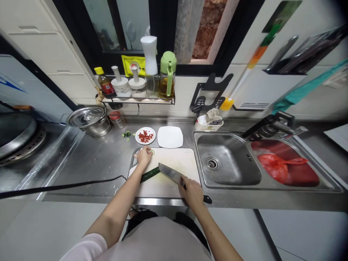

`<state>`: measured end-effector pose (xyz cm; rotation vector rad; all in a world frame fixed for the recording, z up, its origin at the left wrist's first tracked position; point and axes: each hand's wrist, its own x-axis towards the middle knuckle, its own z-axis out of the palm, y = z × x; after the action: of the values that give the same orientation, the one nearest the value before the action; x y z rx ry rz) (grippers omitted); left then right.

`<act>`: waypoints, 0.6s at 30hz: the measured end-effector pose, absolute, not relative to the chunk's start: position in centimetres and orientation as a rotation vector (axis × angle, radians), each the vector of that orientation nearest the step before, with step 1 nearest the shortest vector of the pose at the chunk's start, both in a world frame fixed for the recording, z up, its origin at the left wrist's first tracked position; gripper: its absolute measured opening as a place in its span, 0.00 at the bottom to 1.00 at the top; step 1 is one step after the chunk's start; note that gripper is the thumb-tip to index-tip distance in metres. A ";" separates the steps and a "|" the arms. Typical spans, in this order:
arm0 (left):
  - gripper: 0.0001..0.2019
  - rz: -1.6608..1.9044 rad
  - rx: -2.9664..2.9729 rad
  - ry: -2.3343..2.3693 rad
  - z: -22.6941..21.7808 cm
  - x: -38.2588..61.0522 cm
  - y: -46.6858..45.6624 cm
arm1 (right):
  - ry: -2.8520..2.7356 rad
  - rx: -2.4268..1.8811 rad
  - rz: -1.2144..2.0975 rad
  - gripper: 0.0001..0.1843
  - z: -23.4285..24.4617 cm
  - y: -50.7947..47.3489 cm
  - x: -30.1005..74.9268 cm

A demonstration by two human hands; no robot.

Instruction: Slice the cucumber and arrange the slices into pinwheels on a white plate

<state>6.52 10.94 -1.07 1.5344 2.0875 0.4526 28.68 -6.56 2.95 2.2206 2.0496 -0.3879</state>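
The cucumber (pixel 150 174) lies aslant on the white cutting board (pixel 176 157), its near end hidden by my left forearm; the knife (pixel 170 173), its handle closed in my right hand (pixel 192 191), meets its far end. My left hand (pixel 144 156) bends its fingers narrowly beside a pale green slice (pixel 152 152) near the board's upper left corner; I cannot tell whether they grip it. Just beyond the board, a dish of chopped red pieces (pixel 145 136) and a white plate (pixel 170 137) block the way to the wall. Green scraps (pixel 126 134) and a lidded pot (pixel 95 125) lie leftward, a black cord (pixel 81 185) crosses the counter, and a sink (pixel 231 174) adjoins rightward. Above, the red label on a yellow-capped bottle (pixel 104 81) and the print on a yellow packet (pixel 126 65) are illegible.
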 end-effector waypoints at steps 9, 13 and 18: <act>0.09 0.437 1.641 2.098 -1.5 6.8 11.0 | 2.061 2.208 -0.394 0.19 3.7 -6.2 28.5; 0.08 0.432 1.716 2.096 -1.6 6.8 11.0 | 2.059 2.213 -0.397 0.19 3.8 -6.1 28.3; 0.10 0.403 1.722 2.125 -1.7 6.9 11.2 | 2.059 2.204 -0.421 0.19 4.0 -6.2 28.3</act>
<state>6.90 11.20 -1.72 1.7220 2.1250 0.4028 28.28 -6.19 3.97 2.2038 2.0594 -0.4208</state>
